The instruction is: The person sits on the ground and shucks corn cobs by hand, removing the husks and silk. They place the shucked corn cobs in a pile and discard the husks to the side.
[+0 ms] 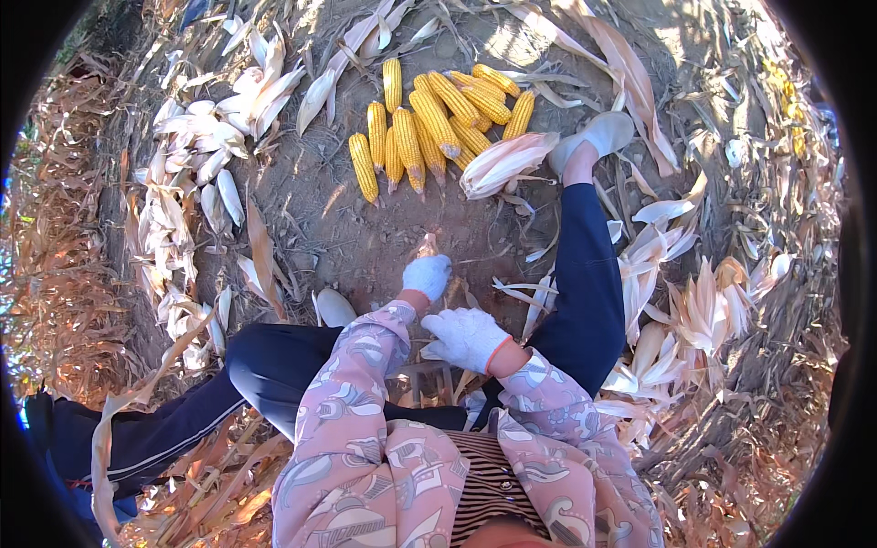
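In the head view, my left hand [427, 275], in a white glove, is closed on a pale brownish piece [427, 244], mostly hidden by my fingers. Just below and right of it, my gloved right hand [464, 338] has bent, parted fingers over dry husk scraps and nothing clearly in its grip. Beyond my hands, several bare yellow corn cobs [406, 149] lie together on the soil, with a pale husked ear [505, 166] at their right, beside my right shoe [596, 139].
Loose husks lie in heaps at left [184, 232] and right [699, 312] on the dirt [320, 210]. A band of dry leaves [64, 247] runs along the far left. My bent legs flank my hands. Dark striped trousers or cloth [137, 443] lie at lower left.
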A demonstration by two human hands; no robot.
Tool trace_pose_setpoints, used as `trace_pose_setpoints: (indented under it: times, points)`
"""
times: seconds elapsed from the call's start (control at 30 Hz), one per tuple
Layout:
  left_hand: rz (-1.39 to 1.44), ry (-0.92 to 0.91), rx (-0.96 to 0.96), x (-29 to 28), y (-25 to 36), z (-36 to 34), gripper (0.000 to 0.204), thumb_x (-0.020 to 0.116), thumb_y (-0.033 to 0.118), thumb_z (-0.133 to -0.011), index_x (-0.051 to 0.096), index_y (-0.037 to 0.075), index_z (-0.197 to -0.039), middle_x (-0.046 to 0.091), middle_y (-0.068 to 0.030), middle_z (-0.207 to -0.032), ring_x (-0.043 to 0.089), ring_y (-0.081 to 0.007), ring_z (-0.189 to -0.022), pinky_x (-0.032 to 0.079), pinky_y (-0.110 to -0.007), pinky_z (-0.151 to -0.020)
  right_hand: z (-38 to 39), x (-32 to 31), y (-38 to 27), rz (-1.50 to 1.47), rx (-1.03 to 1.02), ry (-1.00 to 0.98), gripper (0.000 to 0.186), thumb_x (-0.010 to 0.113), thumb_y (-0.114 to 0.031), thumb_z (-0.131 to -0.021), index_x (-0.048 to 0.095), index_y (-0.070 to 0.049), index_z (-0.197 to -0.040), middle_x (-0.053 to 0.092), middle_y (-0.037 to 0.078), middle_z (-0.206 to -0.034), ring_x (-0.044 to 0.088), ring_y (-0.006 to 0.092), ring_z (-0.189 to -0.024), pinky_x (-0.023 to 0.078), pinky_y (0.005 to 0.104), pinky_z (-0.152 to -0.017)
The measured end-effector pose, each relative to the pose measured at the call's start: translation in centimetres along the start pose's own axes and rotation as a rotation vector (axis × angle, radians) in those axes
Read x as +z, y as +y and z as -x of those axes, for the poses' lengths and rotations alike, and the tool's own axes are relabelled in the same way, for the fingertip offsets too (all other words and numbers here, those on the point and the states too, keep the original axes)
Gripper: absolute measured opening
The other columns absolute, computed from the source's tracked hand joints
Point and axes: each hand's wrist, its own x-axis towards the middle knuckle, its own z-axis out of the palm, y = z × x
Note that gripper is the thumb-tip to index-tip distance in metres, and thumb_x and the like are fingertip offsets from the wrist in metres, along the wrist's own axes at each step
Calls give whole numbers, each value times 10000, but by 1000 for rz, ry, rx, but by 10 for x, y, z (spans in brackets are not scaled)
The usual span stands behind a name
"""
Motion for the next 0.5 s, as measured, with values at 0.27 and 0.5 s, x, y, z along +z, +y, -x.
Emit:
trace_pose_setpoints:
  times: [0.27,0.5]
  points:
    - [47,-554,271,77,83,77,287,574,281,-858,636,155,-1108,658,-120,-1091,645,-316,-993,510,-442,-826,6,-22,-5,-321,-16,387,344,631,-255,-860,616,-67,-1148,674,162,-1009,654,338,-929,521,426,-791]
    - [-69,-407,152,-32,68,42,395,587,241,-845,601,164,-1232,625,-102,-1247,617,-304,-1106,492,-413,-916,-4,-11,18,-437,82,585,321,660,-130,-857,616,-25,-1158,687,151,-1032,678,268,-950,531,357,-825]
